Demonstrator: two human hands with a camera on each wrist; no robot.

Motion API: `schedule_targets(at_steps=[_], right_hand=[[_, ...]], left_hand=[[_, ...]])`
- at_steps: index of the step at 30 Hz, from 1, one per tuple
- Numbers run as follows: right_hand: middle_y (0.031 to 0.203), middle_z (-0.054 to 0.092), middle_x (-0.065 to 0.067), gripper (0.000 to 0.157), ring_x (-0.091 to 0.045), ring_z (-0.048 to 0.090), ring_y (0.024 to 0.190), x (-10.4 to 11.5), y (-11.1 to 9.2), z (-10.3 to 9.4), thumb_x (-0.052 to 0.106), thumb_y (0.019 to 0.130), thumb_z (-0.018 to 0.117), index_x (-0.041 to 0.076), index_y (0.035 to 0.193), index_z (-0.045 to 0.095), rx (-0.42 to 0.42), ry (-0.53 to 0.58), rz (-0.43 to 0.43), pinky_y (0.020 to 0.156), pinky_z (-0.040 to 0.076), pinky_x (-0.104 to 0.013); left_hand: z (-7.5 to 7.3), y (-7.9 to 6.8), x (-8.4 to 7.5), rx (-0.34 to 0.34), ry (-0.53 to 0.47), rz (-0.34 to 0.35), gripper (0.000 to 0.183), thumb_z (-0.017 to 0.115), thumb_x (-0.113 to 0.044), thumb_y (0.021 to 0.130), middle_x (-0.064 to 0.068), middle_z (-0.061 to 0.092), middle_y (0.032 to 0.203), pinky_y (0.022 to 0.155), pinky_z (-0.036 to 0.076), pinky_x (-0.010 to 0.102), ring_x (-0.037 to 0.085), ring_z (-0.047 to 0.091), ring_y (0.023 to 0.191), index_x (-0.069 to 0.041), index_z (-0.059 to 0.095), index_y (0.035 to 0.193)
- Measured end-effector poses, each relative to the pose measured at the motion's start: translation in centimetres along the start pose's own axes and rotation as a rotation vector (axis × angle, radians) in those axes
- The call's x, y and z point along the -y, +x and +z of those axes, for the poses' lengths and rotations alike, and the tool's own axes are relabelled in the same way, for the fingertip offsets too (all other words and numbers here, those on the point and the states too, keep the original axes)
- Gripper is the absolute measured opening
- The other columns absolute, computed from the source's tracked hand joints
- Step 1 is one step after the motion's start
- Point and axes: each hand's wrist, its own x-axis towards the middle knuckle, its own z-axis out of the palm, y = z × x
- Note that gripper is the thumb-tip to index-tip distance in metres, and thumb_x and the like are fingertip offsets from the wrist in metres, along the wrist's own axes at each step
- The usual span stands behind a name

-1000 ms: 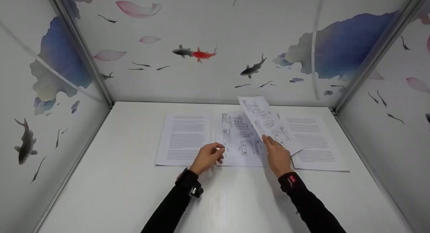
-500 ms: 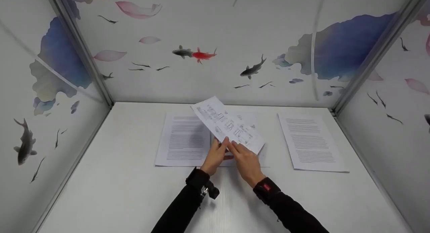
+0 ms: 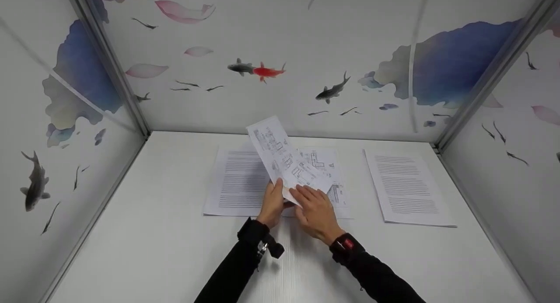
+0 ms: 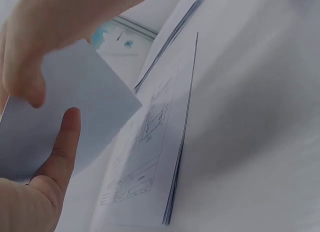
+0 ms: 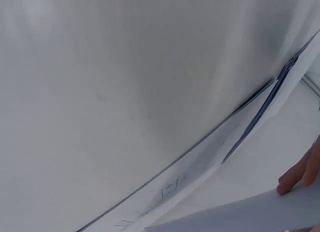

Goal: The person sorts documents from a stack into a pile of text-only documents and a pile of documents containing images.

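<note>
A printed sheet of paper (image 3: 284,156) with line drawings is held tilted above the table. My left hand (image 3: 272,207) pinches its near left edge, thumb on top, with a finger against the blank underside in the left wrist view. My right hand (image 3: 318,213) lies over the near corner, fingers on the printed side; in the left wrist view its thumb tip seems to touch the underside. Below the sheet lies a stack of drawing sheets (image 3: 341,165), partly covered by the paper and hands. Beside it on the left is a stack of text pages (image 3: 240,180), partly shaded.
Another stack of text pages (image 3: 407,189) lies at the right of the white table (image 3: 166,250). Printed wall panels (image 3: 197,106) with painted fish and petals close in the back and both sides. Each wrist wears a black strap.
The right hand has brought the sheet leftward from over the right stack to the left hand, which now grips it. Lately the sheet has turned more upright, and the right fingers have spread over it.
</note>
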Motion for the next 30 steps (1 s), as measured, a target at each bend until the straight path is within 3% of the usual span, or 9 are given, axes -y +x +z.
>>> schedule_targets(at_steps=[5,10,14,19,22,24,30], right_hand=[[0.136,0.060,-0.009,0.040,-0.030,0.053,0.128,-1.5,-0.1,-0.3,0.037,0.098,0.050,0.015,0.128,0.065,0.052,0.138,0.131,0.105,0.039,-0.053],[0.139,0.057,-0.017,0.041,-0.036,0.050,0.130,-3.4,0.4,-0.7,0.031,0.097,0.056,0.007,0.130,0.063,0.047,0.255,0.366,0.108,0.037,-0.054],[0.143,0.050,-0.021,0.050,-0.039,0.047,0.133,-5.1,0.9,-1.3,0.022,0.093,0.062,0.005,0.139,0.053,0.106,0.386,0.580,0.110,0.036,-0.053],[0.127,0.062,-0.020,0.055,-0.029,0.064,0.105,-7.4,1.2,-2.0,0.020,0.096,0.060,0.009,0.147,0.042,0.258,0.734,0.834,0.085,0.052,-0.038],[0.116,0.066,-0.016,0.044,-0.019,0.065,0.092,-8.1,1.1,-2.3,0.015,0.099,0.056,0.006,0.141,0.047,0.297,0.936,0.919,0.074,0.051,-0.029],[0.113,0.066,-0.014,0.037,-0.016,0.065,0.089,-8.2,1.0,-2.5,0.012,0.100,0.053,0.003,0.136,0.051,0.287,0.998,0.955,0.073,0.052,-0.027],[0.109,0.064,-0.014,0.033,-0.014,0.063,0.085,-8.1,0.9,-2.8,0.006,0.101,0.048,-0.004,0.132,0.050,0.230,1.010,1.059,0.068,0.051,-0.024]], left_hand=[[-1.0,0.1,-0.6,-0.025,-0.023,-0.013,0.043,0.027,-0.027,0.109,0.023,0.062,0.126,0.076,0.056,0.032,0.022,0.068,0.099,-0.005,0.042,0.143],[-1.7,0.3,-1.0,-0.014,0.032,0.008,0.042,0.028,-0.024,0.109,0.018,0.062,0.128,0.085,0.053,0.032,0.023,0.066,0.107,-0.010,0.041,0.146],[-2.2,0.4,-1.0,-0.018,0.079,0.034,0.041,0.030,-0.021,0.108,0.014,0.063,0.127,0.087,0.053,0.033,0.022,0.066,0.108,-0.012,0.042,0.146],[-3.0,0.2,-1.1,-0.029,0.152,0.067,0.039,0.033,-0.019,0.108,0.014,0.065,0.124,0.084,0.055,0.034,0.022,0.067,0.105,-0.011,0.045,0.144],[-3.3,0.3,-1.1,-0.027,0.184,0.063,0.037,0.035,-0.019,0.107,0.014,0.067,0.118,0.081,0.056,0.034,0.023,0.069,0.100,-0.010,0.048,0.141],[-3.4,0.3,-1.0,-0.036,0.230,0.038,0.036,0.038,-0.020,0.106,0.012,0.068,0.115,0.079,0.056,0.034,0.022,0.069,0.097,-0.012,0.048,0.140],[-3.3,0.3,-0.5,-0.002,0.412,0.028,0.050,0.052,-0.010,0.100,0.012,0.061,0.127,0.084,0.051,0.030,0.018,0.064,0.103,-0.010,0.037,0.148]])
